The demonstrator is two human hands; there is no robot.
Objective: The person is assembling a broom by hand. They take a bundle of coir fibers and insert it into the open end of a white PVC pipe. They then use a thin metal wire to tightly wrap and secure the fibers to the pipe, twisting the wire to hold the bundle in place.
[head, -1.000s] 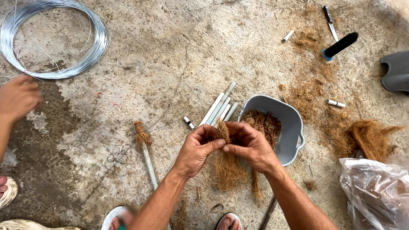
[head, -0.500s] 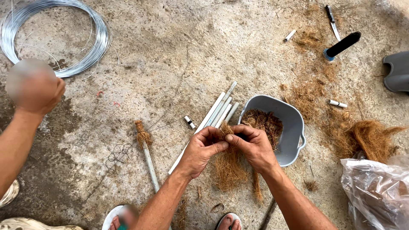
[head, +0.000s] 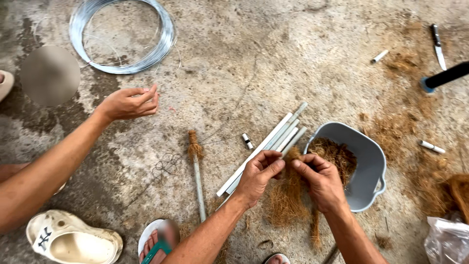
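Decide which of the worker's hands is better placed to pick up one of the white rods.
Left, probably. The left hand lies right against the white rods while pinching the fibre tuft. The right hand sits farther off, beside the bucket.

Coconut fibre bundle (head: 289,195) golden-brown, streaky. Bucket (head: 370,161) plain grey, brown fibre inside. Tubes (head: 273,142) white to pale grey. Fibre-wrapped stick (head: 197,166): tan wrap on top, pale grey shaft. Wire coil (head: 122,34) shiny silver. Floor (head: 244,63) mottled grey concrete, darker damp patches at left, rusty-brown fibre dust at right. Clog (head: 73,239) cream with a dark mark. Sandal (head: 156,242) white with green strap. Tool handle (head: 447,76) black, blue end. Plastic bag (head: 447,239) clear-whitish.
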